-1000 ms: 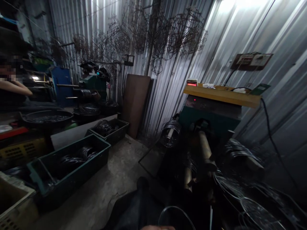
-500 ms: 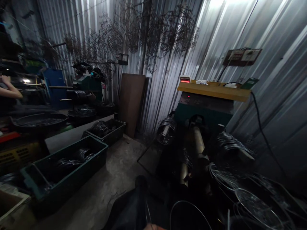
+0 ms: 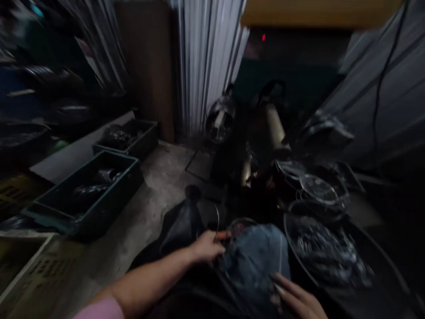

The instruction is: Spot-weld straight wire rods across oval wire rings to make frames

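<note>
The picture is blurred by head motion. My left hand [image 3: 207,247] reaches forward over my lap, its fingers pinched on a thin wire ring [image 3: 208,221] that stands above my knee. My right hand [image 3: 297,299] lies at the bottom right on a blue-grey cloth [image 3: 255,261] across my knee, fingers stretched out and apart. A dark tub [image 3: 327,254] of tangled wire rings sits just right of the cloth. Ahead stands a green machine [image 3: 282,84] with metal rollers [image 3: 274,124].
Two green crates [image 3: 84,195] with wire coils stand on the concrete floor at left. A beige crate [image 3: 20,266] is at the bottom left. Corrugated metal wall [image 3: 209,57] and a brown board [image 3: 146,53] stand behind. More wire rings [image 3: 317,188] pile beside the machine.
The view has tipped sharply down, so the wall and hanging wire have left the frame. Both my hands and the cloth on my knee have come into view.
</note>
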`<state>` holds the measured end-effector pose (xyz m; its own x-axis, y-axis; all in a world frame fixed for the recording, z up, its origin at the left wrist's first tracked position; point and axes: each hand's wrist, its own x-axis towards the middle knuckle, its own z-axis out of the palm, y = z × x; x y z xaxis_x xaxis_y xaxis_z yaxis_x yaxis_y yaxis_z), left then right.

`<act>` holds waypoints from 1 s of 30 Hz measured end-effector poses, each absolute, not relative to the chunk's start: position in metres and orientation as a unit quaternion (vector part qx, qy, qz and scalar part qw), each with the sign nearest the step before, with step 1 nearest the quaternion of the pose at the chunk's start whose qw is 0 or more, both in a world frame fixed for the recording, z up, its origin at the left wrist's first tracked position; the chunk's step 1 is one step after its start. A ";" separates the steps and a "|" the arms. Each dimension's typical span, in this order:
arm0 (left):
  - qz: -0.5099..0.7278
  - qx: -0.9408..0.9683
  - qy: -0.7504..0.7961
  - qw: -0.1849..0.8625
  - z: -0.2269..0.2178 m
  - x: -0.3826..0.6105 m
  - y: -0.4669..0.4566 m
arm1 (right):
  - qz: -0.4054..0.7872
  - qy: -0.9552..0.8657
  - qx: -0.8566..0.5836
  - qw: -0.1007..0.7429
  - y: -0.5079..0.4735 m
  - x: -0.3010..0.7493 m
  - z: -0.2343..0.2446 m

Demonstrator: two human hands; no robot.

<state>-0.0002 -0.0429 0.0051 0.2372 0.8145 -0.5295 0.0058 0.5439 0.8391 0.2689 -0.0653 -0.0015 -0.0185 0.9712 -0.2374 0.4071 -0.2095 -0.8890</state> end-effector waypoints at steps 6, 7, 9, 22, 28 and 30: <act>0.329 0.353 0.525 0.701 0.005 0.004 -0.024 | 0.593 -0.393 -0.601 0.364 -0.064 0.247 0.009; 0.342 0.343 0.520 0.703 0.008 0.004 -0.021 | 0.594 -0.419 -0.584 0.361 -0.059 0.243 0.012; 0.369 0.332 0.507 0.705 0.015 0.002 -0.016 | 0.592 -0.491 -0.542 0.340 -0.050 0.235 0.021; 0.415 0.324 0.472 0.707 0.043 -0.003 -0.001 | 0.315 -0.832 -0.400 0.220 -0.014 0.195 0.056; 0.416 0.310 0.463 0.719 0.048 0.001 0.004 | 0.223 -0.874 -0.409 0.141 -0.016 0.190 0.063; 0.418 0.303 0.456 0.725 0.050 0.003 0.004 | 0.196 -0.883 -0.412 0.108 -0.015 0.185 0.065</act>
<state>0.0033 0.0044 0.0500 0.2351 0.8826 -0.4070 -0.3301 0.4664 0.8207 0.1846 -0.0151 0.0652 -0.6372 0.7701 0.0296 0.6849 0.5835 -0.4364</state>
